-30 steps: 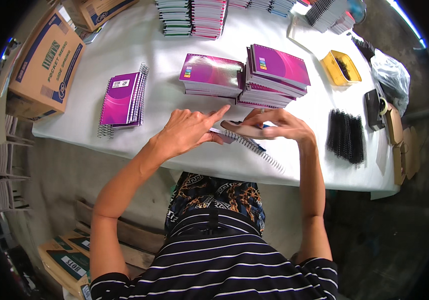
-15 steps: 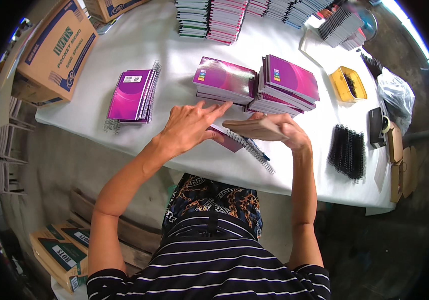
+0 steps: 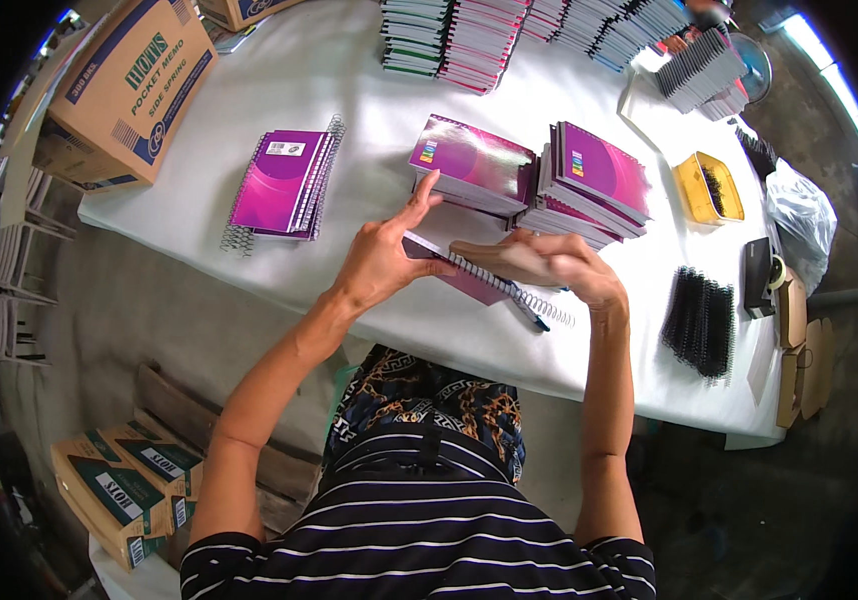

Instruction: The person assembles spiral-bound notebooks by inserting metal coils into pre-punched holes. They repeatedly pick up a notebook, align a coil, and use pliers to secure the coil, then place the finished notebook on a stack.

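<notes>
A small purple notebook (image 3: 471, 286) lies at the table's near edge. My left hand (image 3: 381, 258) grips its left end, with the thumb on the near side and the index finger stretched away toward the stack. Along the notebook's edge runs a metal spiral coil (image 3: 499, 280), its loose end reaching past the right corner. A flat tan piece (image 3: 499, 259), perhaps wood, is in my right hand (image 3: 581, 268) and sits close against the coil. The right fingers are blurred. Beneath the coil a dark blue pen-like stick (image 3: 540, 322) sticks out.
Purple notebooks stand in two stacks (image 3: 474, 165) (image 3: 601, 175) beyond my hands. More with loose coils (image 3: 284, 185) lie left. Black coils (image 3: 699, 325), a yellow tray (image 3: 707, 190) and a tape dispenser (image 3: 757, 280) are right. Cartons (image 3: 129, 95) and notebook piles (image 3: 484, 40) stand farther back.
My left hand has drawn its fingers back around the notebook's end. The tan piece has come closer to the coil, whose loose end now points more to the right. The view has shifted slightly.
</notes>
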Demonstrator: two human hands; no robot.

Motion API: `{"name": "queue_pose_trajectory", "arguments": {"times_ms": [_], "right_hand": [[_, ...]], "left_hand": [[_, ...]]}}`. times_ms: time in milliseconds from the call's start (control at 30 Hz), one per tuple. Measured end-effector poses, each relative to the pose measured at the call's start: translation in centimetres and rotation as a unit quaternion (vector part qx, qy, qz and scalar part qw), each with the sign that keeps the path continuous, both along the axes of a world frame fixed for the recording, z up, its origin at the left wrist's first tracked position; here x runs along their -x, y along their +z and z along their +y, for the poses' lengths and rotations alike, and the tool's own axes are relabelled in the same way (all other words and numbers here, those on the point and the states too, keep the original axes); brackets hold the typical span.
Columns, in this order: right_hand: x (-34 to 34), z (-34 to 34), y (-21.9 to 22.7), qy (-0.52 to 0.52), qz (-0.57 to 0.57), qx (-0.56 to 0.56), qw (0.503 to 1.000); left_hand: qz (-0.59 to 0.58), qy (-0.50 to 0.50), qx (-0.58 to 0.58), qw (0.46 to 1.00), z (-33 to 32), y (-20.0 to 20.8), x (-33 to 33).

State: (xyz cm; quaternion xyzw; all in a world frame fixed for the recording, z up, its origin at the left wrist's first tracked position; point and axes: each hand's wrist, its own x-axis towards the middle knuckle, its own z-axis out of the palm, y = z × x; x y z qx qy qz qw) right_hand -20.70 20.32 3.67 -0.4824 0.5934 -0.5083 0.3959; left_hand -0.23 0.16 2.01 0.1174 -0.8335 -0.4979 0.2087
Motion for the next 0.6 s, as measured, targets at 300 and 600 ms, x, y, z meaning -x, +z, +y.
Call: {"name": "queue_pose_trajectory", "arguments": {"times_ms": [300, 600], "right_hand": [[-1.7, -2.2, 3.7, -0.012, 0.064, -0.134, 0.989], [-1.8, -3.1, 3.4, 0.019, 0.080, -0.065, 0.994]], "left_hand": [[0.033, 0.000, -0.118, 0.992, -0.1, -1.5, -0.3], [0.026, 0.005, -0.105, 0.994, 0.1, -1.1, -0.5]]}}
